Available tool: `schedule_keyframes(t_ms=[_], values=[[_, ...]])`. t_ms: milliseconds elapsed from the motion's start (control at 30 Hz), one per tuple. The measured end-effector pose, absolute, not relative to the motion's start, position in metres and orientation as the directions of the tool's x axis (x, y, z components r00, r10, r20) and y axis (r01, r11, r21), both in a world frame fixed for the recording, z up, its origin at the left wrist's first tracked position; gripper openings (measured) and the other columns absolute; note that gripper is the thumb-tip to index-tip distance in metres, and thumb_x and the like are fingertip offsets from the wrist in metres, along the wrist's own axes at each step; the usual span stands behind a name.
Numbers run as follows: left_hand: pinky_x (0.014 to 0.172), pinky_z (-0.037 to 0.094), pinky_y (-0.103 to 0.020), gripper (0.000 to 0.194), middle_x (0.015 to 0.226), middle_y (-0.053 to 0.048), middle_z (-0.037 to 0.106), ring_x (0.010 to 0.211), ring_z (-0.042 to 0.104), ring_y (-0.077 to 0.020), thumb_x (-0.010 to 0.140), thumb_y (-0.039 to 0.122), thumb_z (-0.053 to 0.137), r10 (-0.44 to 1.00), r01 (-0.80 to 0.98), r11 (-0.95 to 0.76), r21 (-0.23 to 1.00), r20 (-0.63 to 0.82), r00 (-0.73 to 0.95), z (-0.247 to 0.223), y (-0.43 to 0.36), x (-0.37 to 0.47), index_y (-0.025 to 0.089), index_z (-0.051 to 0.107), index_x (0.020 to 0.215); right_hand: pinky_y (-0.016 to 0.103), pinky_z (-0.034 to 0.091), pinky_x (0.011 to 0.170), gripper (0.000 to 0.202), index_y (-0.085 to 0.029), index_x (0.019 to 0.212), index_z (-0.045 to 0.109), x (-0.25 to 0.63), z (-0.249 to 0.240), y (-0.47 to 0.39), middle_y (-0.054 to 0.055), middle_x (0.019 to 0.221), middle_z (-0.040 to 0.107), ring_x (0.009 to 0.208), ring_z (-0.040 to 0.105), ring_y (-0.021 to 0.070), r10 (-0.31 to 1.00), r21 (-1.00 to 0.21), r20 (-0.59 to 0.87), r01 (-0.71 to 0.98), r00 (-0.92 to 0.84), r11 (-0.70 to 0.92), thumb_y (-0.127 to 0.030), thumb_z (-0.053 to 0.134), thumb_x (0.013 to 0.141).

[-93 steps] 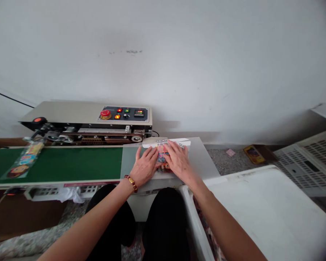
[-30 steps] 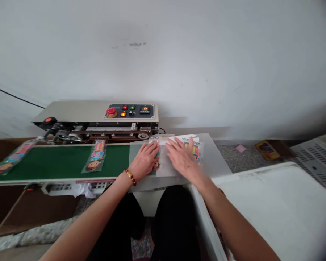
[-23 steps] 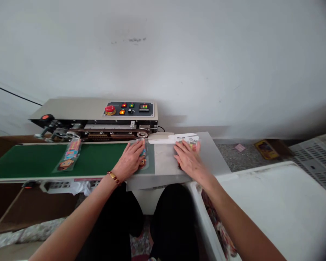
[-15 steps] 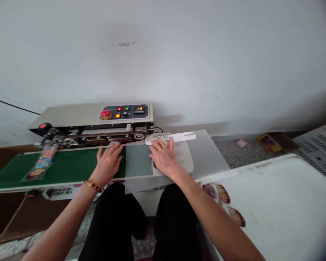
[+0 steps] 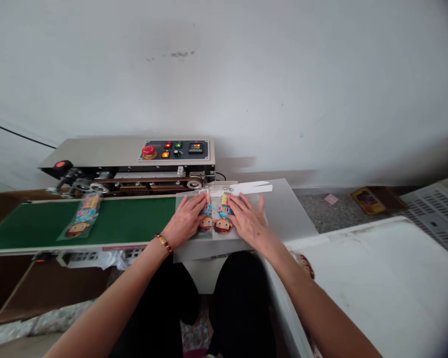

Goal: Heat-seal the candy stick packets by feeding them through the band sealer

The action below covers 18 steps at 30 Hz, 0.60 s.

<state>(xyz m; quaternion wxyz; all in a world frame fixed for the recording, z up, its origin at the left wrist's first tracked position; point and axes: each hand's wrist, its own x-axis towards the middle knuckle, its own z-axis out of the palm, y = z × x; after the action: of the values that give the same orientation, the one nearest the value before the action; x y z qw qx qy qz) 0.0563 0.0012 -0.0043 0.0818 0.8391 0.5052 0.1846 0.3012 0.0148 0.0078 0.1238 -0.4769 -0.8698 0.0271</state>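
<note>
My left hand [image 5: 184, 219] lies on a clear plastic packet [image 5: 206, 223] that has a cartoon figure inside, its fingertips along the upper part. A second packet [image 5: 223, 226] of the same look is beside it to the right. The spread fingers of my right hand [image 5: 249, 219] rest on that packet's right edge. Both packets lie flat on a translucent sheet [image 5: 283, 214], their top ends pointing toward the sealing machine [image 5: 127, 154]. Neither hand is visibly gripped round anything.
Left of the sheet runs a green conveyor belt [image 5: 134, 219], with another packet [image 5: 78, 226] on it near the machine's left end. White paper strips [image 5: 252, 187] lie at the sheet's back. A white tabletop [image 5: 377, 273] stands at right; a cardboard box [image 5: 7, 283] is below the belt.
My left hand has moved right, off the belt onto a packet. Two packets now show side by side between my hands. The packet seen on the belt lies further right than before.
</note>
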Motion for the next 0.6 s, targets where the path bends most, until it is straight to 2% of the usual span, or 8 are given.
schedule_keyframes(t_ms=[133, 233, 300, 367, 467, 600], values=[[0.127, 0.032, -0.054, 0.048, 0.159, -0.011, 0.047, 0.147, 0.045, -0.0249, 0.102, 0.030, 0.042, 0.886, 0.810, -0.464, 0.359, 0.171, 0.432, -0.001, -0.006, -0.002, 0.023, 0.045, 0.149, 0.076, 0.003, 0.121, 0.046, -0.020, 0.149, 0.051, 0.280, 0.013, 0.020, 0.012, 0.153, 0.053, 0.147, 0.040, 0.0332, 0.810, -0.209, 0.176, 0.783, -0.559, 0.586, -0.025, 0.039, 0.105], [0.127, 0.026, -0.062, 0.043, 0.153, -0.006, 0.054, 0.141, 0.052, -0.0275, 0.102, 0.034, 0.041, 0.914, 0.859, -0.405, 0.313, 0.180, 0.365, 0.002, -0.011, -0.031, 0.031, 0.049, 0.144, 0.077, 0.006, 0.121, 0.046, -0.022, 0.150, 0.049, 0.267, 0.016, 0.026, 0.010, 0.155, 0.052, 0.147, 0.038, 0.0335, 0.792, -0.234, 0.145, 0.757, -0.593, 0.610, -0.025, 0.038, 0.105], [0.126, 0.020, -0.068, 0.040, 0.148, -0.007, 0.060, 0.136, 0.057, -0.0308, 0.103, 0.034, 0.040, 0.924, 0.907, -0.346, 0.241, 0.253, 0.286, 0.005, -0.013, -0.029, 0.028, 0.053, 0.139, 0.075, 0.007, 0.122, 0.046, -0.022, 0.149, 0.051, 0.259, 0.017, 0.029, 0.011, 0.155, 0.052, 0.146, 0.039, 0.0338, 0.784, -0.238, 0.144, 0.748, -0.603, 0.619, -0.025, 0.040, 0.105], [0.128, 0.021, -0.063, 0.039, 0.146, -0.010, 0.061, 0.136, 0.057, -0.0294, 0.104, 0.033, 0.038, 0.910, 0.912, -0.352, 0.210, 0.306, 0.281, 0.007, -0.013, -0.007, 0.023, 0.054, 0.137, 0.074, 0.006, 0.122, 0.045, -0.021, 0.148, 0.053, 0.253, 0.016, 0.031, 0.012, 0.153, 0.053, 0.144, 0.041, 0.0336, 0.779, -0.237, 0.165, 0.742, -0.605, 0.627, -0.025, 0.041, 0.105], [0.129, 0.027, -0.052, 0.043, 0.151, -0.013, 0.055, 0.144, 0.049, -0.0238, 0.104, 0.025, 0.035, 0.871, 0.846, -0.474, 0.244, 0.275, 0.408, 0.009, -0.008, 0.043, 0.017, 0.049, 0.143, 0.076, 0.005, 0.121, 0.042, -0.021, 0.144, 0.056, 0.252, 0.016, 0.033, 0.012, 0.152, 0.055, 0.144, 0.042, 0.0329, 0.778, -0.250, 0.180, 0.737, -0.602, 0.628, -0.023, 0.040, 0.105], [0.127, 0.027, -0.056, 0.050, 0.157, -0.016, 0.047, 0.149, 0.042, -0.0258, 0.101, 0.021, 0.036, 0.872, 0.831, -0.484, 0.275, 0.225, 0.434, 0.002, -0.002, 0.079, 0.013, 0.044, 0.149, 0.077, 0.007, 0.119, 0.041, -0.023, 0.138, 0.060, 0.275, 0.022, 0.027, 0.011, 0.152, 0.055, 0.145, 0.041, 0.0332, 0.819, -0.244, 0.150, 0.782, -0.554, 0.574, -0.020, 0.040, 0.103]])
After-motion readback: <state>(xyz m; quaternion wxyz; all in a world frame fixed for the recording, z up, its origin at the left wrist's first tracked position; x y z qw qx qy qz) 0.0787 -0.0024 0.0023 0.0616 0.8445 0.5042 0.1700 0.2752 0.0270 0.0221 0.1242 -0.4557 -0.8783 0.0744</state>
